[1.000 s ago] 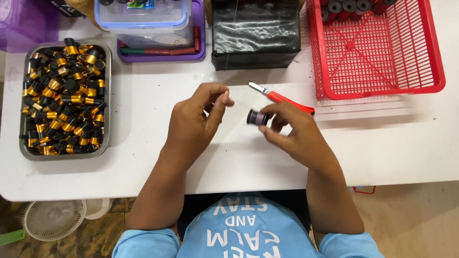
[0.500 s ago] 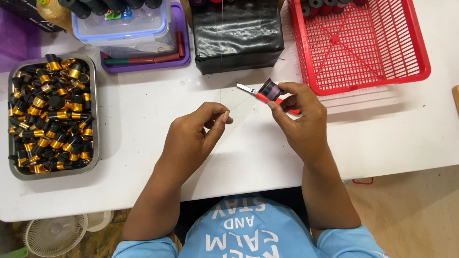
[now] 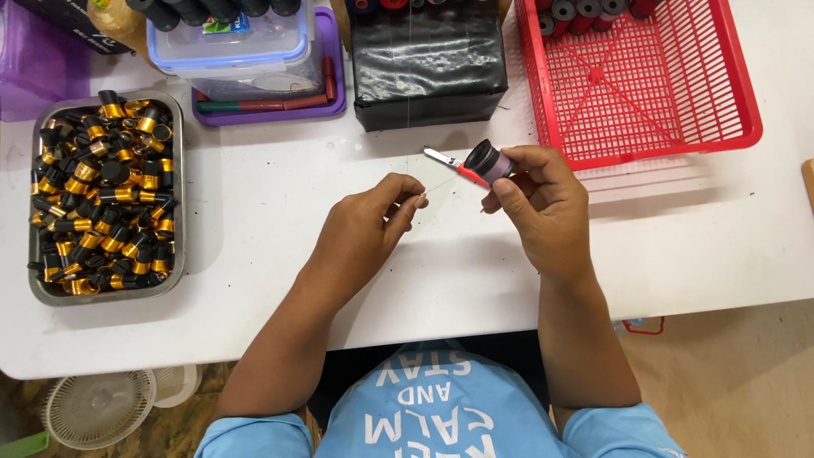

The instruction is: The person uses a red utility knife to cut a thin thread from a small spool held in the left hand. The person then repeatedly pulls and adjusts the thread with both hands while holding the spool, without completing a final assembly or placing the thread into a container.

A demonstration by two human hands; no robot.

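The right hand grips a small bobbin; the left hand pinches its fine thread. The red basket holds few finished spools.

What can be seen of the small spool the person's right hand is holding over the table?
The spool is a small cylinder with a black rim and a dull purple-grey body, probably plastic wound with thread. It is tilted, its dark open end facing up and to the left. The right hand pinches it between thumb and fingers above the white table, just in front of the red basket. A very fine thread seems to run from it toward the left hand, whose fingertips are pinched together. A red-handled tool lies beside it.
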